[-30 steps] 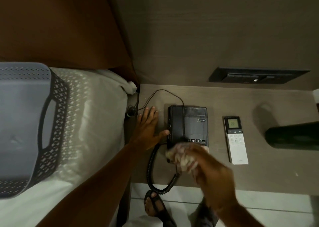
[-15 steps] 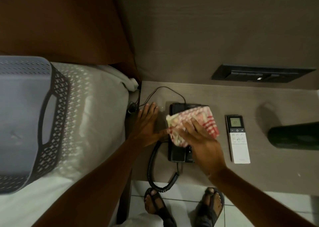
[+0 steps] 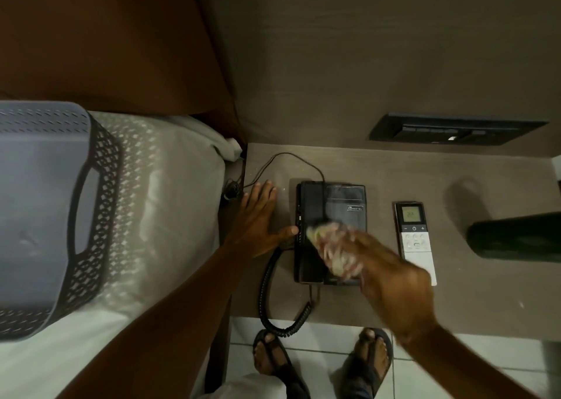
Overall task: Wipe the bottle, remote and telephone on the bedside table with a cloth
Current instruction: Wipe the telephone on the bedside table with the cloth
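A black telephone (image 3: pixel 340 204) lies on the bedside table (image 3: pixel 379 301), its coiled cord (image 3: pixel 273 304) hanging over the front edge. My left hand (image 3: pixel 258 219) rests flat on the table, its thumb touching the phone's left side. My right hand (image 3: pixel 385 280) presses a red-and-white checked cloth (image 3: pixel 331 246), blurred by motion, on the phone's lower half. A white remote (image 3: pixel 414 240) with a small screen lies right of the phone. The dark bottle (image 3: pixel 516 234) lies on its side at the right edge.
A grey perforated basket (image 3: pixel 51 210) sits on the white bed (image 3: pixel 170 216) to the left. A dark switch panel (image 3: pixel 455 130) is on the wall above the table. My sandalled feet (image 3: pixel 321 365) stand on the tiled floor below the table's front edge.
My right hand has drawn the cloth from the phone's upper half down toward its near end, uncovering the top of the phone. The left hand has stayed in place.
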The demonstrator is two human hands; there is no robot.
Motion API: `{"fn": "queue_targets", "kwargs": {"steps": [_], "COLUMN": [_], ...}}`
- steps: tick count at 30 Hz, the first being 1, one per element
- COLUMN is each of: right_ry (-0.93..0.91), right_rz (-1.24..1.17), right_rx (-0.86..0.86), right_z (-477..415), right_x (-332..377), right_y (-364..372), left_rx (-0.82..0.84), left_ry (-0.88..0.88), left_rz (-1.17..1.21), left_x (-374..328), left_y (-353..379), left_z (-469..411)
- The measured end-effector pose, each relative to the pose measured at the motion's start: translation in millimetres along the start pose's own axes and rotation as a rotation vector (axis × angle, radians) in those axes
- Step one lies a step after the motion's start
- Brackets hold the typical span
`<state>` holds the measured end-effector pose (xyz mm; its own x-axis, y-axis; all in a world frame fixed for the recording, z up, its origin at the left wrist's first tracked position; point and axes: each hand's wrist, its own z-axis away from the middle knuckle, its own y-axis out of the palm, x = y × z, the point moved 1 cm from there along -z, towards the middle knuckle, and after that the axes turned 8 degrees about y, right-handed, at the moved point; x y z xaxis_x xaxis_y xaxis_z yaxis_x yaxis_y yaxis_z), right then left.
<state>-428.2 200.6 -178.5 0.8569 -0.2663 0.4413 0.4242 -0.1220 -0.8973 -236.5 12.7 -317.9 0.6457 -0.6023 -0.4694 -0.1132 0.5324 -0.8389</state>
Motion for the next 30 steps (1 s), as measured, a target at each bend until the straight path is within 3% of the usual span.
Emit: {"fn": "queue_targets", "kwargs": {"steps": [4, 7, 9, 14, 19, 21, 24, 27, 30], "right_ry": [0.062, -0.043, -0.052, -0.139, -0.153, -0.165, -0.179, -0.043, 0.080], "right_rz": [0.095, 0.225, 0.259, 0.155, 0.154, 0.155, 0.125, -0.020, -0.016], "right_rx": [-0.042, 0.127, 0.215, 0.157, 0.264, 0.239, 0.071, -0.063, -0.131], "right_z": [-78.9, -98.5, -86.2, 9.6, 72.5, 74.6, 59.9, 8.6, -58.5], "right_x": [6.8, 11.4, 12.1, 6.8, 2.5, 4.6, 11.3, 12.1, 14.4], "right_y": [-5.0, 25.4, 44.5, 65.7, 78.5, 70.3, 43.4, 7.7, -7.8], "left_rx": [0.009, 0.009, 0.000, 0.020, 0.008, -0.004, -0.016, -0.028, -0.026], "left_ry": [-0.017, -0.021, -0.013, 0.011, -0.015, -0.027, -0.039, -0.027, -0.034], "left_rz": [-0.009, -0.033, -0.039, -0.011, -0.032, -0.027, -0.010, 0.035, 0.042], "left_x": [1.7, 0.9, 0.4, 1.4, 1.2, 0.1, -3.5, -5.4, -8.2], "left_y": [0.3, 1.2, 1.1, -0.1, 3.0, 5.0, 8.1, 6.6, 5.0], "left_z": [-1.9, -3.3, -3.6, -0.5, -0.6, 1.4, 4.6, 7.1, 8.1]}}
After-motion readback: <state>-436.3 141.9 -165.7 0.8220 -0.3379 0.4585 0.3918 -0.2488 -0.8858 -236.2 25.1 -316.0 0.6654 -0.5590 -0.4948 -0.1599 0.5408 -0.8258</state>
